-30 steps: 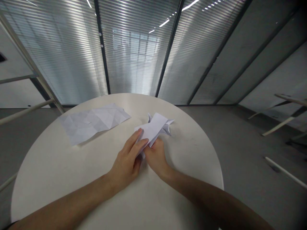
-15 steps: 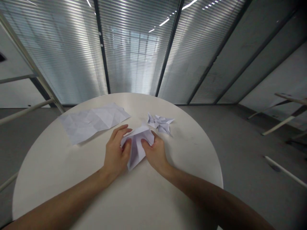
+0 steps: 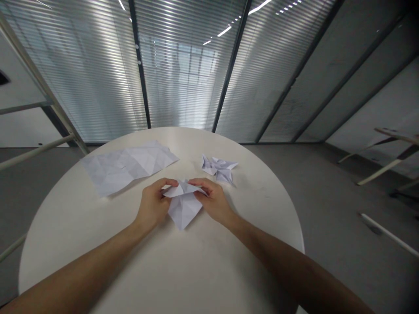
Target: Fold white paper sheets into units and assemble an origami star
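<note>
A partly folded white paper (image 3: 183, 205) lies on the round white table (image 3: 196, 270), its point toward me. My left hand (image 3: 153, 204) pinches its left upper corner with curled fingers. My right hand (image 3: 211, 200) pinches the right upper corner the same way. Both hands press the top flaps together at the paper's far edge.
A creased, unfolded white sheet (image 3: 126, 166) lies at the table's far left. A small folded paper star shape (image 3: 218, 167) sits just beyond my right hand. Glass walls with blinds stand behind the table. Grey floor and pale frame legs lie to the right.
The paper was a long folded strip over the star shape. It came toward me and was opened, and both hands shifted to pinch its upper corners inward.
</note>
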Motion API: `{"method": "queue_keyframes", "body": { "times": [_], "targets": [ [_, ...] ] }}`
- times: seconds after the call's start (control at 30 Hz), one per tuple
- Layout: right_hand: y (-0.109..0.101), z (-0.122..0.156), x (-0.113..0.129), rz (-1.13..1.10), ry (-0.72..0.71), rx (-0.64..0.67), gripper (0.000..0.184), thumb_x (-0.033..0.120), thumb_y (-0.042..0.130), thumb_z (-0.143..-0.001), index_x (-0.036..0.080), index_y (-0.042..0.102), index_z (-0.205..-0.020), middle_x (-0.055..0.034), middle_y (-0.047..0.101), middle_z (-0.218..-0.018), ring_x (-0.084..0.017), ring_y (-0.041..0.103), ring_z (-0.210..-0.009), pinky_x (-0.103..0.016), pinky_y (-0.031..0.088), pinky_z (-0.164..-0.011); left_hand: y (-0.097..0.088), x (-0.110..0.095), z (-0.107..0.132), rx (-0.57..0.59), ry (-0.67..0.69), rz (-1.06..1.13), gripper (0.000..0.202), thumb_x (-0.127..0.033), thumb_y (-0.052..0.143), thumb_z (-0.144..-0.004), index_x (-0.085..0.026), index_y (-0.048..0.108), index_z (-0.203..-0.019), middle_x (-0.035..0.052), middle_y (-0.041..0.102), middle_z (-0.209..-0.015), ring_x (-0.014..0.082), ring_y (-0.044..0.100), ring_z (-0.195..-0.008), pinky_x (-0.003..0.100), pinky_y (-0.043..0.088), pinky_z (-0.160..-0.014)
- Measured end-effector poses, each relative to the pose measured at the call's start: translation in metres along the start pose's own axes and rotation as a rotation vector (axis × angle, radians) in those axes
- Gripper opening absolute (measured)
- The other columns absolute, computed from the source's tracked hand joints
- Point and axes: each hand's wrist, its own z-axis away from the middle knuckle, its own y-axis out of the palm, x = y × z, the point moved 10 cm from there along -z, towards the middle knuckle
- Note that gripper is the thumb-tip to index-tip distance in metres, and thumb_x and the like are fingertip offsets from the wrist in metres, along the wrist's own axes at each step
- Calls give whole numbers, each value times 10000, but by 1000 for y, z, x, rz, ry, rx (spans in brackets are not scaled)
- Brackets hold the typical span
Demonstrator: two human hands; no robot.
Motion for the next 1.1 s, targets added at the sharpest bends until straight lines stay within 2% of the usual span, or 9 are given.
{"method": "queue_keyframes", "body": {
  "times": [0.1, 0.2, 0.3, 0.53, 0.63, 0.73, 0.87, 1.0, 1.1],
  "targets": [
    [8, 1, 6, 238, -90, 143, 306, 59, 532, -770, 199, 657, -1012, -38, 679, -1012, -148, 624, -921, -277, 492, -811, 0, 2, -2, 47, 23, -261, 269, -101, 496, -698, -174, 628, -921, 41, 687, -905, 173, 621, -713, 257, 482, -601],
    [14, 5, 8, 452, -175, 248, 272, 71, 563, -793, 190, 651, -1021, -40, 680, -1005, -156, 617, -931, -283, 471, -841, 2, -4, -2, 100, 98, -515, 379, -41, 479, -630, -197, 627, -942, 26, 666, -948, 171, 604, -721, 281, 476, -657],
    [19, 11, 7, 627, -262, 344, 278, 97, 578, -817, 193, 624, -1073, -53, 662, -1051, -165, 610, -970, -284, 462, -851, 8, -13, 1, 168, 199, -690, 474, 5, 465, -570, -199, 622, -969, 41, 649, -1009, 219, 587, -862, 323, 475, -738],
    [30, 27, 7, 1002, -521, 498, 152, 200, 491, -920, 181, 590, -1034, -59, 649, -975, -176, 609, -876, -280, 442, -699, 13, -30, 6, 223, 420, -859, 401, 16, 514, -644, -184, 634, -971, 71, 633, -1025, 253, 517, -955, 393, 438, -851],
    [33, 29, 7, 1086, -574, 537, 162, 189, 451, -937, 184, 600, -1000, -70, 644, -997, -171, 589, -843, -295, 421, -710, 26, -30, 12, 388, 500, -858, 339, 16, 491, -691, -184, 647, -915, 61, 637, -959, 227, 524, -900, 364, 438, -828],
    [37, 31, 9, 1115, -572, 590, 151, 187, 478, -919, 175, 615, -983, -83, 644, -966, -190, 570, -850, -323, 414, -742, 35, -32, 21, 589, 527, -774, 285, -37, 506, -744, -188, 648, -940, 54, 631, -941, 199, 545, -874, 316, 445, -809],
    [35, 33, 18, 1059, -507, 598, 155, 204, 516, -882, 139, 633, -959, -108, 637, -926, -240, 541, -949, -379, 412, -823, 34, -42, 29, 709, 538, -662, 240, -351, 545, -853, -183, 636, -998, 77, 610, -1019, 210, 564, -941, 316, 438, -863],
    [26, 34, 27, 815, -395, 642, 253, 238, 612, -792, 118, 649, -1011, -124, 620, -1055, -229, 547, -1008, -360, 411, -917, 34, -40, 30, 713, 506, -706, 275, -379, 425, -923, -196, 613, -1007, 73, 595, -983, 201, 566, -905, 326, 433, -845],
    [25, 36, 31, 597, -342, 723, 283, 257, 636, -782, 135, 665, -1036, -97, 625, -1093, -194, 571, -1012, -302, 412, -934, 38, -35, 29, 676, 494, -764, 239, -330, 482, -887, -216, 573, -1077, 70, 566, -1017, 215, 550, -924, 354, 419, -851]
  ]
}}
